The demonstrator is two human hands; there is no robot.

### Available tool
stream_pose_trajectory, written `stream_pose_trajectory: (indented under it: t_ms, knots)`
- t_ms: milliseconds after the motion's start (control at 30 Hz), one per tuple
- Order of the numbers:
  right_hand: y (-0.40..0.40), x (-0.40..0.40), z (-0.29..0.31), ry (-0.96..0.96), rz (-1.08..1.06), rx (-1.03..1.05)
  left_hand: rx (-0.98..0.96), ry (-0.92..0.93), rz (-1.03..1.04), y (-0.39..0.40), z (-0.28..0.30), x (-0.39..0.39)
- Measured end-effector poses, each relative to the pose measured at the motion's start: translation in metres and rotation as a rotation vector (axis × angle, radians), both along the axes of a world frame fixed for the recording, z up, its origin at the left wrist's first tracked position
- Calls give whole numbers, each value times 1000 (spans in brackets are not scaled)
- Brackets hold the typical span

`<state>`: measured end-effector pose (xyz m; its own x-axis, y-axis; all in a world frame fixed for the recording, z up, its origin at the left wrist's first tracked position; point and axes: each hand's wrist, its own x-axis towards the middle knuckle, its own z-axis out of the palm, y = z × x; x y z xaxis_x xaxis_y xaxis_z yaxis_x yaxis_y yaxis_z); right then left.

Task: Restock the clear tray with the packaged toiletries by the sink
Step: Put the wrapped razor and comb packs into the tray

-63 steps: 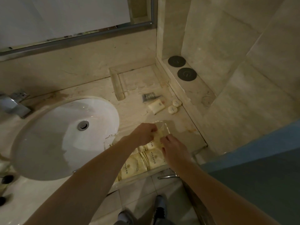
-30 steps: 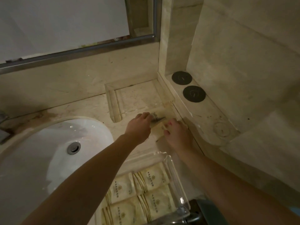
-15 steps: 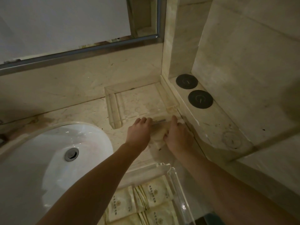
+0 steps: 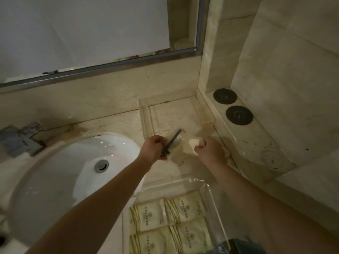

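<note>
My left hand (image 4: 155, 149) grips a packaged black comb (image 4: 171, 144) in a clear wrapper, lifted above the marble counter. My right hand (image 4: 209, 151) is closed around a cream packaged soap (image 4: 195, 143), just right of the comb. The clear tray (image 4: 211, 202) sits near the counter's front edge below both hands, with several cream toiletry sachets (image 4: 170, 222) lying flat in rows inside it. A second clear tray (image 4: 146, 118) lies against the back wall behind my hands, with nothing visible in it.
A white oval sink (image 4: 60, 173) fills the left, with a chrome faucet (image 4: 20, 140) behind it. Two black round coasters (image 4: 238, 114) rest on the raised ledge to the right. A mirror spans the wall above.
Both hands went from the near tray to the loose items on the counter, pressed down on them, and have now lifted: the left with the comb, the right with the soap.
</note>
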<state>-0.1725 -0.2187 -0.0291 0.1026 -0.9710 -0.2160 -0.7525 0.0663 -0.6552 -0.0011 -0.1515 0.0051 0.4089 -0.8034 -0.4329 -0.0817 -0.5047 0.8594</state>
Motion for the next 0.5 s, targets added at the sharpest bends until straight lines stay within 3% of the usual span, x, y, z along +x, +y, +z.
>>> stream_pose_trajectory:
  t_ms: [233, 333, 500]
  knots:
    - [24, -8, 36, -486, -110, 170, -64, 387, 80, 40, 34, 8]
    - [37, -14, 51, -770, -122, 298, -90, 436, 69, 54, 43, 9]
    - [60, -25, 80, -845, 8, 331, -117, 394, 69, 75, 58, 12]
